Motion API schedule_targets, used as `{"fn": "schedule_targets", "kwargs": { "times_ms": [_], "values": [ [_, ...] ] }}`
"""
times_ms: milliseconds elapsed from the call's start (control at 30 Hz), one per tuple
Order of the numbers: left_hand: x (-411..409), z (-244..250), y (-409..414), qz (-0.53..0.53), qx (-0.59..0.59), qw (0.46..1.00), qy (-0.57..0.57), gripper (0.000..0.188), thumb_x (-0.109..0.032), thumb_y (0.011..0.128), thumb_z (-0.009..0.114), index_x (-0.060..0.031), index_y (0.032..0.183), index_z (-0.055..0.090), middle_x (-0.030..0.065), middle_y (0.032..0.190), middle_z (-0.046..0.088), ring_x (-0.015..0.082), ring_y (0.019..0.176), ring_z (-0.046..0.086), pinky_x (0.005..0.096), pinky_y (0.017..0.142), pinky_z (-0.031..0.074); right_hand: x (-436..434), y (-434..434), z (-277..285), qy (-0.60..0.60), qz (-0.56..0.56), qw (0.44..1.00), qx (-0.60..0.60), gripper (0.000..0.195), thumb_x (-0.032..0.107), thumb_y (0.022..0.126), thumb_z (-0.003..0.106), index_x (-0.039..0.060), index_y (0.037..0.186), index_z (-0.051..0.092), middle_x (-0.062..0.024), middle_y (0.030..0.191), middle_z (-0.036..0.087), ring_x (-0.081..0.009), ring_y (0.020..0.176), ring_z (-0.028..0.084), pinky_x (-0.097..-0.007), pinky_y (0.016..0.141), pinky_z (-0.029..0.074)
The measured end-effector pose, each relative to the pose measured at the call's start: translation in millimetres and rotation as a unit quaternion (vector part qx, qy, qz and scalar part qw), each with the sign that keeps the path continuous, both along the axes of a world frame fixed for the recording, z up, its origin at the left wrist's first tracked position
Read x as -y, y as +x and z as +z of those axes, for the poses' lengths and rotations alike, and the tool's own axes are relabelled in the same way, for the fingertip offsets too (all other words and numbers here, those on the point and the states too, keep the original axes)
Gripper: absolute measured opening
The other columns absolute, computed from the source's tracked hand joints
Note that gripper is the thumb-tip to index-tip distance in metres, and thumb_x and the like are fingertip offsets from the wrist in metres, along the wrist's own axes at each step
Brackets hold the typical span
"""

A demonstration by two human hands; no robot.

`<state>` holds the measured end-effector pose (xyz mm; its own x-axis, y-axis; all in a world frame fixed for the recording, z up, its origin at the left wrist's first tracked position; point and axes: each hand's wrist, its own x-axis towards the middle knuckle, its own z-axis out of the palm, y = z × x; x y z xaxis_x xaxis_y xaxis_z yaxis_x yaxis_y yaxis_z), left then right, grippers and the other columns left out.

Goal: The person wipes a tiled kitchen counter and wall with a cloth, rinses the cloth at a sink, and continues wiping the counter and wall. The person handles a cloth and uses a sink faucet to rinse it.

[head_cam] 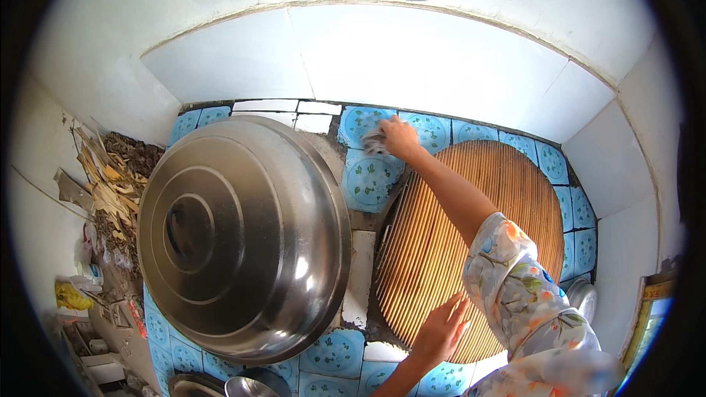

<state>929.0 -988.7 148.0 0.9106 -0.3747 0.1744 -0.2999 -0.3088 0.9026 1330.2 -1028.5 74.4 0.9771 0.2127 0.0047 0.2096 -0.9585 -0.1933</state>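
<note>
My right hand (pixel 399 135) presses a crumpled grey cloth (pixel 375 142) onto the blue flower-patterned tiles (pixel 368 179) near the back wall. My right forearm reaches over a round slatted mat (pixel 496 176) of thin wooden or bamboo strips. Over the lower part of this mat is my left hand (pixel 441 331), fingers spread and holding nothing; whether it touches the slats cannot be told. A large domed metal lid (pixel 242 237) with a dark handle covers the left part of the tiled stove top.
Split wood and brown debris (pixel 113 187) lie on the floor at the left, with a yellow plastic bag (pixel 73 296) farther down. Metal bowl (pixel 251 387) stands at the front edge. A metal basin (pixel 582 299) is at the right, near white tiled walls.
</note>
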Motion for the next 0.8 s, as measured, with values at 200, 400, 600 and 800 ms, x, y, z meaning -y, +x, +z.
{"fn": "schedule_targets", "kwargs": {
  "times_ms": [200,400,600,800],
  "values": [
    [-52,10,-3,0.11,-0.018,0.994,-0.015,0.038,-0.007,0.081,0.06,0.0014,0.117,0.051,0.0196,0.116,0.054,0.0348,0.105,0.054,0.0382,0.088,0.044,-18,-26,56,0.304,0.051,0.951,-0.032,0.024,0.016,0.071,0.062,0.0024,0.091,0.056,-0.0195,0.085,0.063,-0.0367,0.077,0.061,-0.0398,0.071,0.05],
    [-68,11,12,0.133,-0.029,0.988,-0.066,0.035,-0.007,0.082,0.059,0.0018,0.115,0.052,0.0198,0.113,0.056,0.0352,0.106,0.053,0.0387,0.09,0.044,-29,-34,-9,0.124,0.055,0.987,-0.091,0.022,0.012,0.074,0.054,0.0014,0.093,0.054,-0.0217,0.083,0.062,-0.0353,0.082,0.062,-0.0421,0.069,0.049],
    [-88,26,81,0.206,-0.06,0.97,-0.113,0.033,-0.014,0.091,0.049,-0.0001,0.12,0.049,0.0191,0.123,0.047,0.0289,0.111,0.051,0.034,0.086,0.049,-36,-30,40,0.495,-0.069,0.866,-0.027,0.029,0.006,0.076,0.059,0.0008,0.103,0.05,-0.0198,0.086,0.06,-0.0284,0.072,0.06,-0.0361,0.066,0.05],
    [-78,-7,183,0.204,0.054,0.977,0.032,0.033,-0.011,0.091,0.046,-0.0002,0.122,0.047,0.0222,0.131,0.037,0.0396,0.116,0.042,0.0429,0.095,0.037,31,-106,70,0.23,0.208,0.951,-0.015,0.039,0.007,0.079,0.061,0.0021,0.116,0.05,-0.0182,0.117,0.05,-0.0322,0.088,0.061,-0.0396,0.079,0.051]
  ]
}}
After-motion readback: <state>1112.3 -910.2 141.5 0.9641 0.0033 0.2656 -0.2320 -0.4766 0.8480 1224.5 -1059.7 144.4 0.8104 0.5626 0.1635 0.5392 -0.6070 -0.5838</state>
